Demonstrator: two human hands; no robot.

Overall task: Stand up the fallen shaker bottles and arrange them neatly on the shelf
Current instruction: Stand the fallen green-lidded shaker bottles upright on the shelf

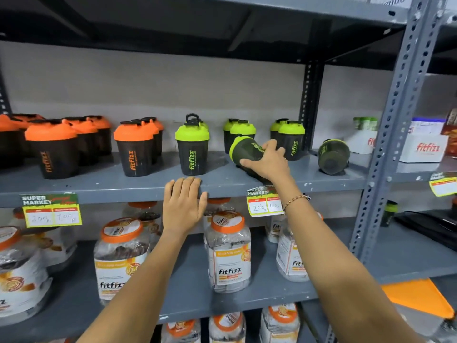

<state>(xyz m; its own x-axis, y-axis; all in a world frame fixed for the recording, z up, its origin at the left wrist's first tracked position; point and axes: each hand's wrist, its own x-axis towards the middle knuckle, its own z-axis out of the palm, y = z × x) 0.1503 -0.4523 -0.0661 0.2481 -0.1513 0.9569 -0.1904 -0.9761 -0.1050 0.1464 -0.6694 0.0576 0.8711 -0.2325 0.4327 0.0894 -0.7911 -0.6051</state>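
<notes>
On the grey shelf (pixel 138 186), black shaker bottles with orange lids (pixel 133 151) stand upright at the left and green-lidded ones (pixel 192 149) in the middle and right. My right hand (pixel 268 160) grips a green-lidded shaker (pixel 243 151) that lies tilted, lid pointing left, just above the shelf. Another green shaker (pixel 332 157) lies on its side further right, bottom toward me. My left hand (pixel 184 206) rests flat on the shelf's front edge, fingers apart, holding nothing.
A grey perforated upright post (pixel 385 134) stands right of the fallen shaker. Clear jars with orange lids (pixel 228 251) fill the shelf below. Yellow price tags (pixel 52 214) hang on the shelf edge. White boxes (pixel 425 147) sit on the neighbouring shelf at right.
</notes>
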